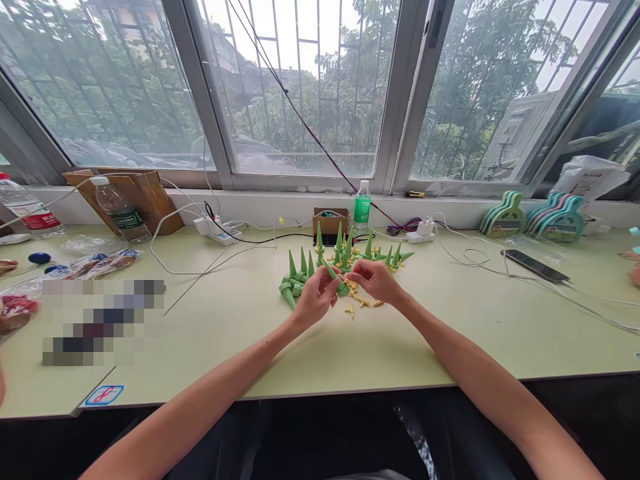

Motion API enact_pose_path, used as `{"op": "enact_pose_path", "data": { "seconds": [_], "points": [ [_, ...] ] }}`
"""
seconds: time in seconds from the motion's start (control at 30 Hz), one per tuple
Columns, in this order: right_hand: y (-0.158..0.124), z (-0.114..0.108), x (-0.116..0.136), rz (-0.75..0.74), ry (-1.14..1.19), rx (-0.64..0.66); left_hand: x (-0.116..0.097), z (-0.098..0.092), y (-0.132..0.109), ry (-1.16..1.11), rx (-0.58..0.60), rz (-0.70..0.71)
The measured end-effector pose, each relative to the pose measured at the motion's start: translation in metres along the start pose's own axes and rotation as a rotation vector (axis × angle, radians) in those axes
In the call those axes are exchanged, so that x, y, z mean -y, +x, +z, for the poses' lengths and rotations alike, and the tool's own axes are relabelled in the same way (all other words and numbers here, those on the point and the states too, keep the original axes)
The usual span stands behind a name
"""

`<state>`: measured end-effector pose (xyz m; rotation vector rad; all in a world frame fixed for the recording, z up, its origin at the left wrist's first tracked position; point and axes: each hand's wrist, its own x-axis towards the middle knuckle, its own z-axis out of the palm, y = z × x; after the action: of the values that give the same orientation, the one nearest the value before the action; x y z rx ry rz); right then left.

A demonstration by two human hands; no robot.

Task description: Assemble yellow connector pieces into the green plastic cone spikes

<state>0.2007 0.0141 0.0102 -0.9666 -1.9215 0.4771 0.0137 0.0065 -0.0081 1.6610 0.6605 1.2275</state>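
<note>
My left hand (316, 297) is closed round a green plastic cone-shaped spike (329, 269), whose tip points up and to the left. Close beside it, my right hand (374, 280) has thumb and fingers pinched together at the spike's lower end; what they grip is too small to make out. More green spikes (293, 265) stand and lie just beyond and to the left of my hands. Small yellow T-shaped plastic pieces (350, 311) are scattered under and behind my fingers, and some sit on the standing spikes.
Behind the spikes are a small cardboard box (331, 219) and a green-labelled bottle (363, 208). Cables and power strips (224, 233) run along the back. A phone (535, 265) and plastic hangers (503, 215) lie right. At the right edge, another person's hand (634, 267) shows.
</note>
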Motion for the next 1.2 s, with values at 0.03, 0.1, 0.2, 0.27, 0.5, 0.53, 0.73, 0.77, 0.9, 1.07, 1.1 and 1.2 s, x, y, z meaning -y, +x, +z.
{"op": "enact_pose_path", "data": {
  "seconds": [0.03, 0.1, 0.2, 0.27, 0.5, 0.53, 0.73, 0.77, 0.9, 1.07, 1.1, 1.2],
  "points": [
    [0.0, 0.0, 0.0, -0.008, -0.008, 0.0, 0.0, 0.0, -0.001, 0.054, 0.006, 0.015],
    [0.0, 0.0, -0.001, -0.025, -0.024, -0.001, 0.0, -0.001, -0.002, 0.166, 0.015, 0.049],
    [0.001, -0.001, -0.001, -0.031, -0.043, -0.002, -0.001, -0.002, -0.003, 0.291, 0.023, 0.103],
    [0.001, -0.001, 0.0, -0.029, -0.051, -0.002, -0.001, -0.002, -0.003, 0.354, 0.021, 0.139],
    [0.002, -0.002, 0.003, -0.049, -0.109, -0.016, -0.004, -0.003, -0.002, 0.464, 0.008, 0.224],
    [0.002, -0.003, 0.003, -0.052, -0.111, -0.02, -0.004, -0.003, -0.002, 0.464, 0.004, 0.227],
    [0.003, -0.011, 0.001, -0.028, 0.044, -0.011, -0.009, -0.002, -0.001, 0.42, -0.074, 0.213],
    [0.003, -0.012, 0.001, -0.026, 0.072, 0.002, -0.009, -0.002, -0.001, 0.409, -0.081, 0.206],
    [0.004, -0.013, 0.0, -0.045, 0.114, 0.029, -0.009, -0.003, 0.0, 0.406, -0.093, 0.18],
    [0.004, -0.012, 0.001, -0.05, 0.128, 0.04, -0.008, -0.002, -0.001, 0.412, -0.078, 0.182],
    [0.004, -0.012, 0.001, -0.052, 0.126, 0.041, -0.008, -0.002, -0.001, 0.411, -0.074, 0.184],
    [0.004, -0.013, 0.004, -0.056, 0.109, 0.045, -0.008, -0.001, -0.002, 0.406, -0.064, 0.172]
  ]
}}
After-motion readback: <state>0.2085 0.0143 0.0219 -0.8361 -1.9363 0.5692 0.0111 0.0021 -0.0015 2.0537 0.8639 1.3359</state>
